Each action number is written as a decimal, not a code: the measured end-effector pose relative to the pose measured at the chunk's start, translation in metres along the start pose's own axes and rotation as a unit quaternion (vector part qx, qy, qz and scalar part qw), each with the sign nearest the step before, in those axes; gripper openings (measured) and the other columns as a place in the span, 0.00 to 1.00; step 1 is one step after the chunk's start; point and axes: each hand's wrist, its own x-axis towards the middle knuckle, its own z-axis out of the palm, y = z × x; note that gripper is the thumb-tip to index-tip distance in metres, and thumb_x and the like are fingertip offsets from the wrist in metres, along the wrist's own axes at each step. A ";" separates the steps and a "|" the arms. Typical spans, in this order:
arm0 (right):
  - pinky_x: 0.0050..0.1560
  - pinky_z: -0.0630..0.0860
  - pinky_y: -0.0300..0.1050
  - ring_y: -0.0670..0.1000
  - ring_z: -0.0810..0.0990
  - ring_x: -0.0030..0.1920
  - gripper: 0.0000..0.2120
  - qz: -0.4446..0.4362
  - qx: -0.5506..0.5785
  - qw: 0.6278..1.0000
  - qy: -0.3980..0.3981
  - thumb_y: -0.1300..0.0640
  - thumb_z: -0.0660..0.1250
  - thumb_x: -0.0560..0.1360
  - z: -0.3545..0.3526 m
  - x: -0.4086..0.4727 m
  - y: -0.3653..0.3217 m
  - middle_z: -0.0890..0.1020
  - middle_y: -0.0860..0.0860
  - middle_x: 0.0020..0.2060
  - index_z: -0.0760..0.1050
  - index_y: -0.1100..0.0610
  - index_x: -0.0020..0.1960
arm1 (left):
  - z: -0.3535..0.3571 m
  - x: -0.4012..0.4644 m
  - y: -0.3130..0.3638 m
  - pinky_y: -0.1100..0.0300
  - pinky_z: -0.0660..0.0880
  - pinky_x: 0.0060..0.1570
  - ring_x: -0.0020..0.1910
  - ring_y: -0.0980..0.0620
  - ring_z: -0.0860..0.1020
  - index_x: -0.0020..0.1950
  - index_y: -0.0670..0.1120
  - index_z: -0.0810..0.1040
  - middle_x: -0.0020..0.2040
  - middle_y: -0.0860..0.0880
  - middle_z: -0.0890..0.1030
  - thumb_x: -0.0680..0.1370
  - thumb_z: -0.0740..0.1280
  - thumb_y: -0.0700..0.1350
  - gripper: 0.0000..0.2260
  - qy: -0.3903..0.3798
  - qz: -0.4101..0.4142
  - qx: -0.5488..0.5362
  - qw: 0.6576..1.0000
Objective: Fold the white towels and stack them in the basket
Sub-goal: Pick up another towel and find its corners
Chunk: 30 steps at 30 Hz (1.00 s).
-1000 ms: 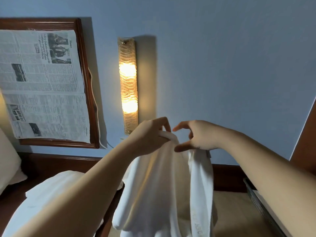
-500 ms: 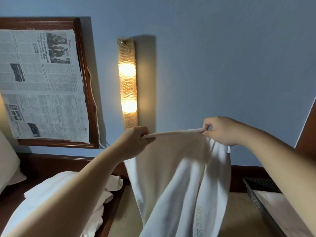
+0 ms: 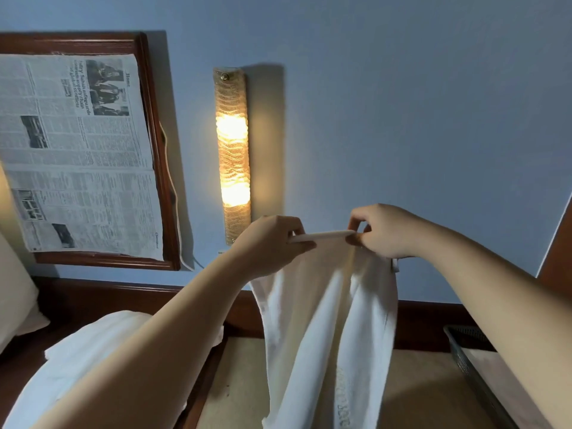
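From the head view, we hold one white towel [image 3: 325,320] up in the air in front of the blue wall [image 3: 402,103], its top edge stretched short between our two hands. Our left hand [image 3: 272,243] has its fingers curled round one end of that edge, and our right hand [image 3: 383,232] pinches the other end, with extra cloth bunched under the palm. The rest of the towel hangs down in loose vertical pleats, its lower end running out of the bottom of the frame.

The hanging cloth looks uneven to us: the right side is gathered and doubled, so if we fold from here the halves may not meet squarely, and the stack would come out lopsided. Either pinch is on a narrow strip of hem, so a slack grip could let a corner drop toward the floor [image 3: 235,391]. The basket [image 3: 464,357] sits low at our right, partly hidden by our forearm, with something pale inside; reaching across could drag the towel over its rim. More towels [image 3: 93,345] lie heaped at our left.
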 end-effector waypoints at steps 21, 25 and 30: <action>0.45 0.86 0.47 0.59 0.87 0.46 0.10 0.153 0.746 0.648 -0.020 0.76 0.63 0.78 0.074 -0.012 -0.002 0.84 0.67 0.47 0.80 0.74 0.56 | 0.061 -0.032 0.006 0.45 0.82 0.52 0.48 0.41 0.84 0.54 0.40 0.86 0.51 0.36 0.86 0.79 0.74 0.48 0.11 0.020 -0.156 -0.534 0.831; 0.55 0.84 0.48 0.63 0.86 0.54 0.15 0.085 0.737 0.669 -0.044 0.78 0.59 0.77 0.087 -0.021 -0.002 0.83 0.70 0.55 0.78 0.73 0.61 | 0.064 -0.034 0.002 0.41 0.80 0.56 0.51 0.40 0.83 0.55 0.42 0.87 0.52 0.36 0.85 0.82 0.71 0.48 0.10 0.039 -0.146 -0.548 0.822; 0.51 0.86 0.56 0.62 0.88 0.46 0.16 0.030 0.561 0.827 0.038 0.55 0.80 0.68 0.099 -0.021 -0.006 0.87 0.63 0.45 0.84 0.64 0.50 | 0.067 -0.038 0.005 0.44 0.79 0.52 0.48 0.43 0.83 0.53 0.43 0.87 0.49 0.36 0.86 0.83 0.69 0.48 0.11 0.033 -0.126 -0.514 0.848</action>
